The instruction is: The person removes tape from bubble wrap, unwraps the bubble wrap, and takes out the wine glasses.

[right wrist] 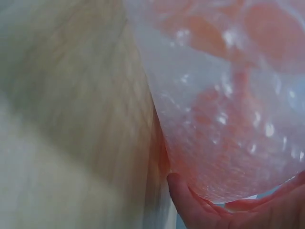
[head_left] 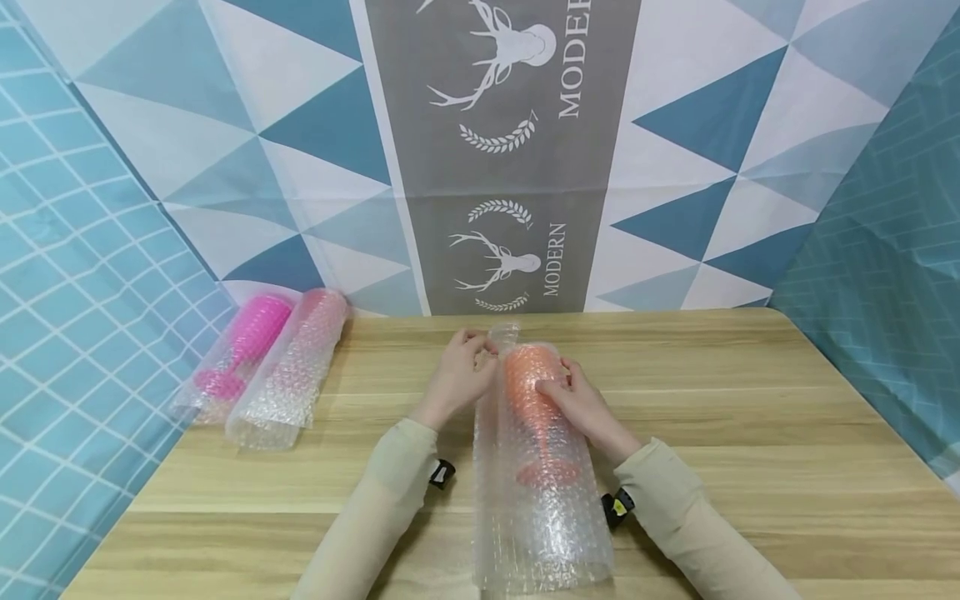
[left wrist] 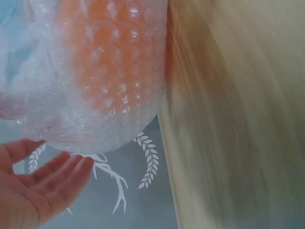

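Note:
An orange goblet (head_left: 536, 387) lies in clear bubble wrap (head_left: 551, 533) on the wooden table, its cup toward the wall and its round foot toward the person. My right hand (head_left: 581, 404) grips the wrapped cup from the right, thumb on top; the right wrist view shows its fingers (right wrist: 190, 202) around the wrapped end. At the upper left end of the wrap is my left hand (head_left: 461, 375), close to a loose flap (head_left: 504, 335). In the left wrist view its thumb and fingers (left wrist: 59, 179) are spread apart at the wrap's end, gripping nothing visible.
Two more bubble-wrapped things lie side by side at the table's back left: a bright pink goblet (head_left: 251, 333) and a paler pink roll (head_left: 296, 367). A patterned cloth wall (head_left: 502, 175) rises behind the wooden table (head_left: 750, 467).

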`<action>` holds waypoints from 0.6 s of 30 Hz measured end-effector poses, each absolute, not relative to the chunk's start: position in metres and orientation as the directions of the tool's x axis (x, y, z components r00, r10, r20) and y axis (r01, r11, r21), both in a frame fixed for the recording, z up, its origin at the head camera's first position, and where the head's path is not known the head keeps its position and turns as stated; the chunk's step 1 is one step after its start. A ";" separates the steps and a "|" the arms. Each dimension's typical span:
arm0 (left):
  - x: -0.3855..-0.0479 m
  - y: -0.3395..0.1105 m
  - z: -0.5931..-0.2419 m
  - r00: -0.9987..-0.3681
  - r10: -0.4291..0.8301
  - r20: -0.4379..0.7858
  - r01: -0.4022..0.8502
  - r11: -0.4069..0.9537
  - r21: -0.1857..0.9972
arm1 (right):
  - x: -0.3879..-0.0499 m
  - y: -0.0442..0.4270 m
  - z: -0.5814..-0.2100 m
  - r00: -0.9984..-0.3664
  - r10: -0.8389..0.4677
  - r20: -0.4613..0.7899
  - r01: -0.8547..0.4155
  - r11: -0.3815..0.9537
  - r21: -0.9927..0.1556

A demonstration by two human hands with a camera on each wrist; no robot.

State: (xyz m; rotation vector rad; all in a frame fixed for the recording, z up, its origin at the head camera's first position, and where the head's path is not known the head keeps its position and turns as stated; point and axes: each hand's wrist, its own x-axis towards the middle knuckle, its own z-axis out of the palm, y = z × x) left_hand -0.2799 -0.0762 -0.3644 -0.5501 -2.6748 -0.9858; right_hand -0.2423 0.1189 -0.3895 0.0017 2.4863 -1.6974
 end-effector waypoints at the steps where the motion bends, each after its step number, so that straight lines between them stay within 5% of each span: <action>1: -0.280 -0.078 -0.364 -0.903 0.262 0.340 0.420 0.705 0.572 | -0.243 0.119 -0.389 -0.992 -0.077 -0.103 0.065 0.384 -0.921; 11: -0.284 -0.088 -0.366 -0.914 0.263 0.308 0.396 0.740 0.543 | -0.245 0.123 -0.389 -0.978 -0.080 0.193 -0.206 0.520 -0.829; 18: -0.286 -0.092 -0.369 -0.901 0.296 0.318 0.426 0.743 0.516 | -0.245 0.124 -0.384 -0.868 -0.208 0.450 -0.480 0.580 -0.658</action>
